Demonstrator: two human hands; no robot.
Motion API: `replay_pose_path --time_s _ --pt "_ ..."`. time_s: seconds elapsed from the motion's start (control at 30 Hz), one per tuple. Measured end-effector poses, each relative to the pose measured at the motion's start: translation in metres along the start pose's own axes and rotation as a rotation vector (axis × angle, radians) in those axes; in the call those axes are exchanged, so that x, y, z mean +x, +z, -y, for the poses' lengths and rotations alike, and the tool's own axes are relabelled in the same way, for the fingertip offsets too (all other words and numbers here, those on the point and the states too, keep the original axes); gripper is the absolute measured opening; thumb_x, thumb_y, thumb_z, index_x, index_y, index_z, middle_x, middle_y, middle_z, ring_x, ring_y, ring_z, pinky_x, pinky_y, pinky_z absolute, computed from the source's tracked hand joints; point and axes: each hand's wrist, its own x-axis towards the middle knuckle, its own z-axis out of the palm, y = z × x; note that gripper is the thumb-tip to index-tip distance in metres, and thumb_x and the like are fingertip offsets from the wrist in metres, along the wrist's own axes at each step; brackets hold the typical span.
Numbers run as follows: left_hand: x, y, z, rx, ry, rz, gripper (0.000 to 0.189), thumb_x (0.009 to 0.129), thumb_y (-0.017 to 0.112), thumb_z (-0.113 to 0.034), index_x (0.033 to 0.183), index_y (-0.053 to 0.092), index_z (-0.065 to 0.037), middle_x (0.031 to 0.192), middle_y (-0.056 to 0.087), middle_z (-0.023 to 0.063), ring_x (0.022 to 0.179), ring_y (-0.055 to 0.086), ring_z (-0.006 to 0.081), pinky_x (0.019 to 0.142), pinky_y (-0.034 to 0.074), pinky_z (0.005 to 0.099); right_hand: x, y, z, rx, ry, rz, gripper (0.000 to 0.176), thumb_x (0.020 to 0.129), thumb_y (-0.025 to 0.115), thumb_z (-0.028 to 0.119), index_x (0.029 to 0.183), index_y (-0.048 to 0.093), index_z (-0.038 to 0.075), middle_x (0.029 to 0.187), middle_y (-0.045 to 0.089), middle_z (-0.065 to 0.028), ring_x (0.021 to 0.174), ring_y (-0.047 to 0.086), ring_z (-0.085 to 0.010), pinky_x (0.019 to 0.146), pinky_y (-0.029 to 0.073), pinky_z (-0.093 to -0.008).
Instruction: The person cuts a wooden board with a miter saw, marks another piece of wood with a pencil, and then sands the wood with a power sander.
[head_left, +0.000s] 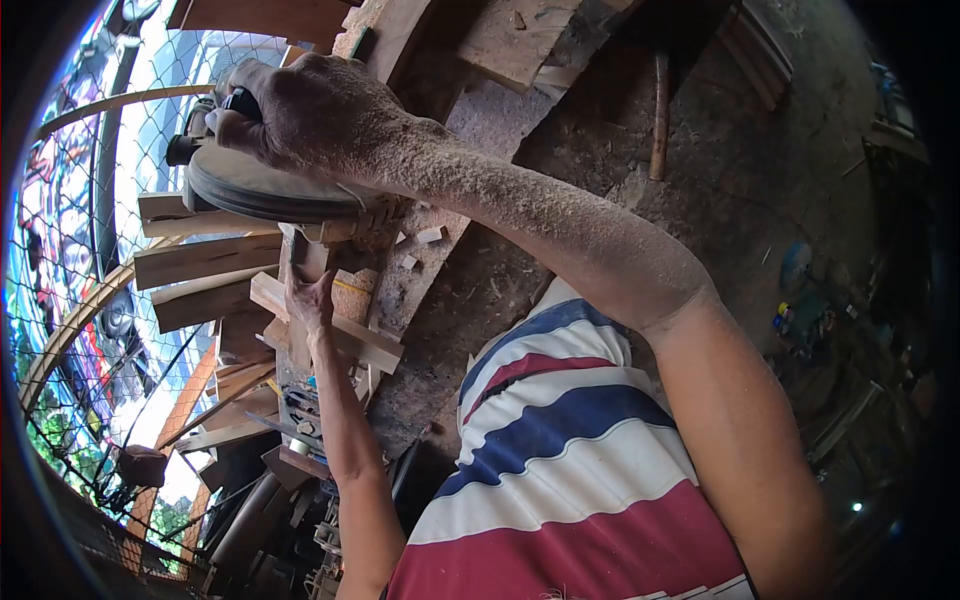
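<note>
My right hand (310, 115), coated in sawdust, is closed around the black handle (240, 103) of a miter saw. The saw's round blade guard (270, 185) sits just below that hand. Lower down, my left hand (311, 300) grips a narrow wooden board (311, 258) close to the saw, with the thumb along its side. Some of its fingers are hidden. A pale wood strip (365, 345) lies crosswise beside the left hand. The blade's cutting edge and its contact with the wood cannot be made out.
Sawdust and small wood offcuts (432, 235) lie on the bench to the right of the saw. Several boards (205, 260) stick out on the left, near a wire mesh fence (70, 200). A wooden-handled tool (660, 120) lies at the upper right. Tools (300, 405) crowd the lower left.
</note>
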Motion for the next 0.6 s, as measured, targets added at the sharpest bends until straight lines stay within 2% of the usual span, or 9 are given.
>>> replay_pose_path --time_s 0.07,0.17,0.37,0.47,0.6 --pt "0.000 -0.001 0.001 0.015 -0.007 0.006 0.088 0.068 0.098 -0.047 0.141 0.070 -0.008 0.121 0.079 0.0208 0.113 0.073 0.0453 0.096 0.057 0.0516 0.002 -0.001 0.002 0.063 0.064 0.041 0.057 0.107 0.068 0.055 0.116 0.074 -0.001 0.093 0.081 -0.0232 0.092 0.083 -0.0399 0.087 0.066 -0.0529" --pt "0.001 0.001 0.001 0.014 0.013 -0.010 0.083 0.069 0.099 -0.044 0.138 0.071 -0.006 0.119 0.079 0.0210 0.110 0.074 0.0448 0.095 0.057 0.0509 0.005 0.000 0.004 -0.042 -0.029 -0.048 0.053 0.110 0.066 0.052 0.118 0.074 0.000 0.080 0.079 -0.0179 0.076 0.083 -0.0304 0.070 0.070 -0.0448" --pt "0.000 -0.004 -0.010 -0.066 0.069 -0.042 0.075 0.069 0.099 -0.039 0.129 0.073 -0.002 0.110 0.078 0.0221 0.103 0.073 0.0432 0.090 0.057 0.0494 0.009 0.007 0.001 -0.022 -0.058 -0.095 0.056 0.111 0.063 0.054 0.109 0.075 -0.001 0.075 0.077 -0.0179 0.073 0.083 -0.0312 0.069 0.069 -0.0459" --pt "0.000 -0.006 -0.013 -0.090 0.055 -0.026 0.075 0.069 0.099 -0.040 0.128 0.072 -0.001 0.109 0.078 0.0222 0.102 0.073 0.0430 0.090 0.057 0.0496 0.009 -0.004 0.007 0.033 0.081 0.088 0.066 0.107 0.063 0.061 0.119 0.074 -0.003 0.097 0.082 -0.0251 0.097 0.083 -0.0413 0.092 0.065 -0.0533" --pt "0.001 -0.005 -0.010 0.015 -0.005 -0.001 0.076 0.069 0.099 -0.040 0.129 0.072 -0.001 0.114 0.077 0.0224 0.108 0.072 0.0433 0.094 0.056 0.0503 0.007 -0.005 0.009 0.030 0.098 0.068 0.064 0.107 0.063 0.060 0.119 0.074 -0.002 0.096 0.082 -0.0242 0.095 0.083 -0.0404 0.090 0.066 -0.0530"
